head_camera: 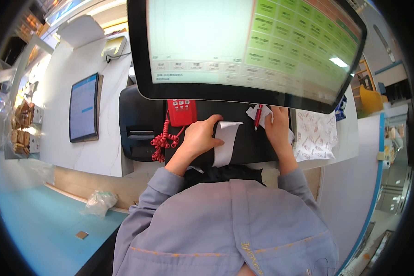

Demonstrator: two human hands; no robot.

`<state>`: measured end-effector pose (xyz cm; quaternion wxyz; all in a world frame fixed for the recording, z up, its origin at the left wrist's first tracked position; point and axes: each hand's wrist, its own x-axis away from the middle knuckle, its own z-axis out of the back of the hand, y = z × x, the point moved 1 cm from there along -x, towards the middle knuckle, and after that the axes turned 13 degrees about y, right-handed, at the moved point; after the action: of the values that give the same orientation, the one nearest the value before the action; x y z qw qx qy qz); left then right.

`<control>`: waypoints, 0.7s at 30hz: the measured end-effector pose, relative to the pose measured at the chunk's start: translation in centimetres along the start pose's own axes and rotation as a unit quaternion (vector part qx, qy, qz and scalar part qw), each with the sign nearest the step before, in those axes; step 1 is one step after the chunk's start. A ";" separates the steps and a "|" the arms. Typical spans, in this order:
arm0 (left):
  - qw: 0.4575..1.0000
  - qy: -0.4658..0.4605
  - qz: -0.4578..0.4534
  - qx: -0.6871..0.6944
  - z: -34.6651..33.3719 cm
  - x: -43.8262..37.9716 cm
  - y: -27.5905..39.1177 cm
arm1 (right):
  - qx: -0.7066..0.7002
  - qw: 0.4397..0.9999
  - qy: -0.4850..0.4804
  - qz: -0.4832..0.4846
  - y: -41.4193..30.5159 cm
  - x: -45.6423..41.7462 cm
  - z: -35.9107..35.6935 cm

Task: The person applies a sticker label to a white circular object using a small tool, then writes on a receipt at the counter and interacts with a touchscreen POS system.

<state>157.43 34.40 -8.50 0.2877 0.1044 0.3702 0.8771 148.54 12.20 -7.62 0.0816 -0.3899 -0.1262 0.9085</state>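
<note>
A strip of white paper [225,145] with a curled top edge lies on the black surface [248,148] in front of me. Beside its left edge is my left hand [200,136], thumb and fingers apart; whether it touches the paper is hard to tell. My right hand [277,127] is further right, under the lower edge of the touch screen, close to a red pen [258,118] and a crumpled white paper [267,115]. Its fingertips are partly hidden, so its grip is unclear. A red telephone [182,114] with a coiled cord [164,141] is left of my left hand.
A large touch screen monitor [227,94] overhangs the work surface. To the left are a black receipt printer [138,120] and a tablet [84,108] on the white counter [55,138]. Printed wrapping paper [315,136] lies at the right. A plastic bag [100,203] rests lower left.
</note>
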 end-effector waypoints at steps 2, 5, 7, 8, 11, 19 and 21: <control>0.999 0.029 0.003 0.018 -0.2 0.2 0.0 | -0.171 0.963 -0.140 -0.153 -3.7 0.2 2.0; 0.989 -0.039 -0.025 0.143 -1.1 0.1 1.0 | -0.278 0.903 -0.208 -0.252 -6.4 1.5 2.4; 0.981 -0.059 -0.050 0.175 -1.4 0.2 2.6 | -0.310 0.872 -0.164 -0.343 -5.3 2.0 1.9; 0.978 -0.063 -0.038 0.196 -1.5 0.1 3.4 | -0.345 0.852 -0.142 -0.369 -3.8 2.8 1.3; 0.956 -0.122 0.012 0.268 -2.8 0.0 4.8 | -0.414 0.796 -0.065 -0.436 -1.9 2.7 2.8; 0.897 -0.259 0.015 0.358 -6.7 0.0 9.1 | -0.267 0.842 -0.086 -0.461 2.2 3.4 10.0; 0.909 -0.252 -0.023 0.330 -7.5 -0.3 10.7 | -0.298 0.833 -0.055 -0.462 3.3 3.7 10.9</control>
<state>150.11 23.81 -6.13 0.3409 0.4021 0.5562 0.6424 137.88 8.11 -3.86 0.3648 -0.2408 -0.5611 0.7029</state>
